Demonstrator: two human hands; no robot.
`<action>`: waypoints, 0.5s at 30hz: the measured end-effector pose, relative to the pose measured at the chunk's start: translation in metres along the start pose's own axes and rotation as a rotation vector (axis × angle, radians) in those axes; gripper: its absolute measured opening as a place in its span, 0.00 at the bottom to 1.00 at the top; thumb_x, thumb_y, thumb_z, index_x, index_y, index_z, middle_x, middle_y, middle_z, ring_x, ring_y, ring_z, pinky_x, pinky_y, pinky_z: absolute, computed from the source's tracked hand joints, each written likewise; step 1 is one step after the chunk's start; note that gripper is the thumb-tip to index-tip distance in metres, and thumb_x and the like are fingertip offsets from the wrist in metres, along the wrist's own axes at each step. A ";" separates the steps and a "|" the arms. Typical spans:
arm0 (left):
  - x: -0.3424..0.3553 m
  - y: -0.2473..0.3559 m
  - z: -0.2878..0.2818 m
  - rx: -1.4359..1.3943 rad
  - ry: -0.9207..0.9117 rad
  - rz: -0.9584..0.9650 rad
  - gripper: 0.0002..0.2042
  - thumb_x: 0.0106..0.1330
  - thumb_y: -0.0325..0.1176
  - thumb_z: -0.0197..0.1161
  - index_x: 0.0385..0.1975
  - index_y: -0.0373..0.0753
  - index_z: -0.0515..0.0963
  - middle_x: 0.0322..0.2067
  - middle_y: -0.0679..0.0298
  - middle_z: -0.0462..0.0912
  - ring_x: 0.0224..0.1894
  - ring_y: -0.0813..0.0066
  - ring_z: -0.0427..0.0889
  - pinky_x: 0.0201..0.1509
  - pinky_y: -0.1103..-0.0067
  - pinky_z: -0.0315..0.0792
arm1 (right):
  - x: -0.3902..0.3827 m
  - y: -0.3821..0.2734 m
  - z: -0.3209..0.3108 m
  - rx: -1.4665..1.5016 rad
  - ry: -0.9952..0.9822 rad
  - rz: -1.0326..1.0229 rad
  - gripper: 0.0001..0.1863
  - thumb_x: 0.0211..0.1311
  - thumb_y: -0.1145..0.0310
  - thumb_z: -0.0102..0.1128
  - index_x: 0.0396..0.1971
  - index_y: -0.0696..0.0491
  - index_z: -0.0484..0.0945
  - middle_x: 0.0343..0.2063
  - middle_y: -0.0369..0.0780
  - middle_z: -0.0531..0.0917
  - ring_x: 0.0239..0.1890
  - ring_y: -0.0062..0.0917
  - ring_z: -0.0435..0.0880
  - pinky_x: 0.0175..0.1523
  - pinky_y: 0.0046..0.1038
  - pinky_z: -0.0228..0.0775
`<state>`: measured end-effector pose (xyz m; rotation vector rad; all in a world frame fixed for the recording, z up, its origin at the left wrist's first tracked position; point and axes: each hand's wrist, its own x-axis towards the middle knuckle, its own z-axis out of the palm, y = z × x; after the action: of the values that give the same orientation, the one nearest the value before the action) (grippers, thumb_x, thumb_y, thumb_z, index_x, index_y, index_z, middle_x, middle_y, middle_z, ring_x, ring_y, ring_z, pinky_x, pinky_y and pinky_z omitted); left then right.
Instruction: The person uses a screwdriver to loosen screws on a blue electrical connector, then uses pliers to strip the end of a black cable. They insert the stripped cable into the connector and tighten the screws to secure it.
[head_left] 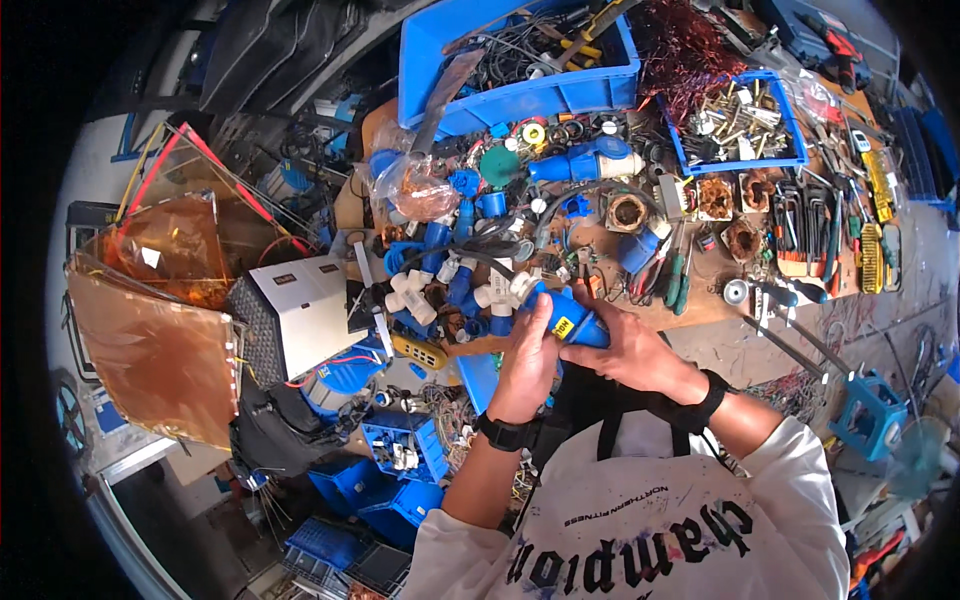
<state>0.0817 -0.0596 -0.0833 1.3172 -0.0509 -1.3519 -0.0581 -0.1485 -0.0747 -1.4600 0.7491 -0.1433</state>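
A blue industrial plug (583, 322) with a yellow label and a pale collar is held between my two hands, above the table's near edge. My left hand (528, 362) closes round its collar end, the thumb along the body. My right hand (635, 348) grips its wide end, and the fingers on the far side are partly hidden. From the collar a thick black cable (492, 260) runs off to the left among the parts. White plastic fittings (412, 297) and blue connector pieces (437, 246) lie just left of the plug.
Behind stands a large blue bin (545, 97) of cables and tools; right of it, a blue crate (745, 158) of metal pins. Green screwdrivers (678, 280) and hex keys (800, 225) lie to the right. A white box (298, 310) and a brown sheet (155, 340) stand left.
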 end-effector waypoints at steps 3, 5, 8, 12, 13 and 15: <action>0.013 0.011 -0.018 -0.317 -0.142 -0.108 0.24 0.72 0.53 0.47 0.51 0.36 0.70 0.53 0.54 0.75 0.58 0.65 0.72 0.64 0.69 0.63 | 0.004 0.006 0.000 0.062 -0.099 0.147 0.38 0.51 0.55 0.70 0.55 0.63 0.65 0.37 0.49 0.82 0.37 0.35 0.84 0.44 0.33 0.75; 0.023 0.018 -0.022 -0.326 -0.167 -0.040 0.24 0.71 0.53 0.47 0.48 0.36 0.72 0.51 0.53 0.77 0.59 0.60 0.71 0.66 0.63 0.61 | 0.001 -0.001 -0.003 0.156 -0.159 0.247 0.35 0.52 0.56 0.70 0.55 0.62 0.66 0.31 0.43 0.81 0.30 0.27 0.81 0.36 0.29 0.74; 0.039 0.019 -0.027 -0.370 -0.215 -0.039 0.21 0.70 0.53 0.49 0.41 0.39 0.73 0.42 0.58 0.80 0.59 0.56 0.72 0.68 0.55 0.58 | 0.002 0.011 0.004 0.345 -0.175 0.298 0.33 0.54 0.59 0.70 0.55 0.60 0.67 0.26 0.37 0.78 0.24 0.18 0.77 0.29 0.23 0.72; 0.056 0.008 -0.024 -0.454 -0.299 -0.017 0.16 0.71 0.52 0.49 0.33 0.44 0.71 0.28 0.67 0.77 0.54 0.59 0.77 0.66 0.57 0.62 | 0.010 0.022 0.007 0.527 -0.214 0.347 0.34 0.55 0.63 0.70 0.57 0.59 0.65 0.25 0.34 0.77 0.23 0.15 0.76 0.28 0.20 0.71; 0.061 0.003 -0.027 -0.460 -0.330 0.006 0.17 0.71 0.52 0.49 0.31 0.45 0.69 0.26 0.68 0.75 0.52 0.60 0.77 0.66 0.57 0.62 | 0.012 0.026 0.007 0.572 -0.228 0.361 0.34 0.55 0.63 0.70 0.58 0.59 0.64 0.25 0.34 0.77 0.23 0.15 0.76 0.28 0.20 0.71; 0.071 -0.005 -0.032 -0.468 -0.394 0.051 0.18 0.70 0.53 0.49 0.26 0.46 0.65 0.22 0.70 0.71 0.49 0.61 0.79 0.64 0.57 0.64 | 0.015 0.033 0.009 0.588 -0.232 0.386 0.34 0.56 0.64 0.70 0.58 0.59 0.64 0.26 0.34 0.77 0.23 0.15 0.76 0.28 0.20 0.71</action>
<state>0.1232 -0.0879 -0.1435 0.6471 -0.0337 -1.4545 -0.0533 -0.1433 -0.1114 -0.7432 0.7073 0.0971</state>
